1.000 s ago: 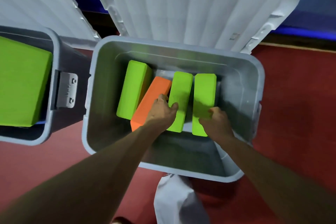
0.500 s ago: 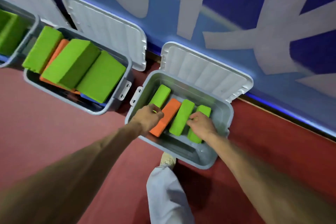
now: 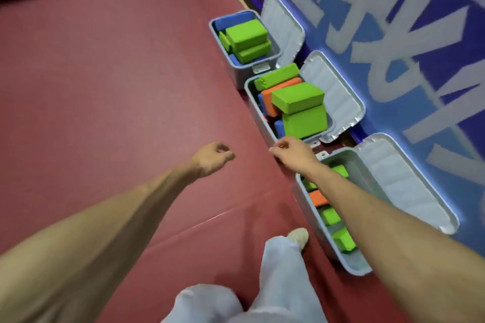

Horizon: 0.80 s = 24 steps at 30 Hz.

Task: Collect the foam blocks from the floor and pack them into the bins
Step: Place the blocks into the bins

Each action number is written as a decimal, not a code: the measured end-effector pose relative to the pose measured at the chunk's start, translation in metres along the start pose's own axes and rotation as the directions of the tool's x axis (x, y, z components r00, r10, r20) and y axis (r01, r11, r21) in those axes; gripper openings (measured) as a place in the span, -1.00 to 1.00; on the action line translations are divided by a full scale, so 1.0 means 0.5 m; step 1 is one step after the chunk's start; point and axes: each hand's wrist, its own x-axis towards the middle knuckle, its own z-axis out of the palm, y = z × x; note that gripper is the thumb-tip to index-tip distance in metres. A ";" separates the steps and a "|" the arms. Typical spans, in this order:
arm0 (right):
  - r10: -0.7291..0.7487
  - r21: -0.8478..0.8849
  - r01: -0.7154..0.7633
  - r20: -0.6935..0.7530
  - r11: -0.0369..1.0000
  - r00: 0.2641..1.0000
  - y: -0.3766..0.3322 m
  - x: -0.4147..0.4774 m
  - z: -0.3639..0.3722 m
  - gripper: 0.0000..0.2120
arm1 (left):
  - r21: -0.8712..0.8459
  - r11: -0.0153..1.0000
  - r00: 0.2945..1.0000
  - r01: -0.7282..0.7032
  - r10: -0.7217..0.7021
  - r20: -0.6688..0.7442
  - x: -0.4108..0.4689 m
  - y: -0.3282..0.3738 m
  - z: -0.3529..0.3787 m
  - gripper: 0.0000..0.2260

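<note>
Three grey bins stand in a row along the blue wall, lids open. The nearest bin [image 3: 304, 207] holds green blocks and an orange block [image 3: 317, 198], partly hidden by my right forearm. The middle bin [image 3: 256, 110] is piled with green blocks [image 3: 298, 98], an orange one and blue ones. The far bin [image 3: 232, 63] holds green and blue blocks. My left hand [image 3: 211, 158] hangs over the red floor with fingers loosely curled, holding nothing. My right hand [image 3: 292, 151] hovers at the middle bin's near corner, fingers loosely curled, empty.
Red floor [image 3: 110, 92] stretches left of the bins, with no loose blocks in sight. My legs in pale trousers [image 3: 278, 278] and a shoe [image 3: 299, 236] stand beside the nearest bin. A dark strip lies at the top left edge.
Both hands have let go of the blocks and come out of the nearest bin. The view has swung left, so all three bins and the open floor show.
</note>
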 end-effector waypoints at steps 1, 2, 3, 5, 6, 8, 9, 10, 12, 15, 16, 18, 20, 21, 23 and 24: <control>-0.052 -0.049 0.054 0.043 0.997 0.998 -0.055 -0.016 0.040 -0.75 | -0.025 1.000 0.999 0.016 -0.017 -0.037 -0.044 -0.056 -0.048 -0.69; -0.100 -0.093 0.108 0.084 0.990 0.991 -0.109 -0.033 0.080 -0.74 | -0.053 0.998 0.997 0.030 -0.033 -0.073 -0.087 -0.113 -0.093 -0.68; -0.146 -0.135 0.163 0.127 0.977 0.981 -0.163 -0.052 0.120 -0.74 | -0.083 0.996 0.992 0.044 -0.053 -0.112 -0.133 -0.169 -0.135 -0.68; -0.218 -0.223 0.269 0.231 0.937 0.948 -0.265 -0.090 0.199 -0.75 | -0.150 0.986 0.976 0.077 -0.105 -0.189 -0.226 -0.279 -0.207 -0.69; -0.244 -0.265 0.321 0.286 0.909 0.927 -0.314 -0.111 0.237 -0.75 | -0.184 0.978 0.965 0.094 -0.135 -0.226 -0.272 -0.331 -0.237 -0.70; -0.299 -0.323 0.433 0.390 0.842 0.871 -0.409 -0.150 0.318 -0.77 | -0.263 0.955 0.927 0.135 -0.216 -0.306 -0.364 -0.440 -0.293 -0.70; -0.323 -0.343 0.487 0.438 0.803 0.839 -0.453 -0.170 0.360 -0.78 | -0.303 0.940 0.903 0.159 -0.262 -0.341 -0.410 -0.491 -0.315 -0.69; -0.339 -0.362 0.538 0.485 0.762 0.806 -0.496 -0.192 0.402 -0.79 | -0.341 0.922 0.876 0.183 -0.311 -0.369 -0.457 -0.540 -0.334 -0.69; -0.365 -0.382 0.643 0.584 0.664 0.725 -0.575 -0.237 0.488 -0.79 | -0.422 0.881 0.815 0.216 -0.401 -0.419 -0.545 -0.634 -0.358 -0.68; -0.376 -0.366 0.774 0.715 0.518 0.590 -0.680 -0.303 0.615 -0.74 | -0.545 0.807 0.712 0.228 -0.520 -0.471 -0.662 -0.755 -0.367 -0.69; -0.370 -0.350 0.807 0.753 0.476 0.544 -0.712 -0.323 0.656 -0.71 | -0.592 0.771 0.677 0.233 -0.566 -0.470 -0.696 -0.791 -0.363 -0.69; -0.348 -0.304 0.866 0.823 0.398 0.448 -0.771 -0.357 0.740 -0.67 | -0.687 0.685 0.605 0.245 -0.661 -0.443 -0.757 -0.857 -0.348 -0.57; -0.327 -0.249 0.916 0.877 0.315 0.352 -0.831 -0.390 0.822 -0.62 | -0.760 0.595 0.524 0.261 -0.748 -0.406 -0.811 -0.914 -0.329 -0.46; -0.322 -0.220 0.934 0.895 0.282 0.308 -0.859 -0.403 0.860 -0.61 | -0.792 0.551 0.482 0.264 -0.786 -0.386 -0.832 -0.941 -0.322 -0.43; -0.306 -0.159 0.960 0.924 0.232 0.227 -0.914 -0.422 0.942 -0.59 | -0.840 0.472 0.403 0.267 -0.847 -0.348 -0.865 -0.991 -0.317 -0.45; -0.297 -0.137 0.968 0.934 0.209 0.196 -0.941 -0.428 0.981 -0.59 | -0.856 0.440 0.368 0.271 -0.869 -0.330 -0.876 -1.013 -0.321 -0.48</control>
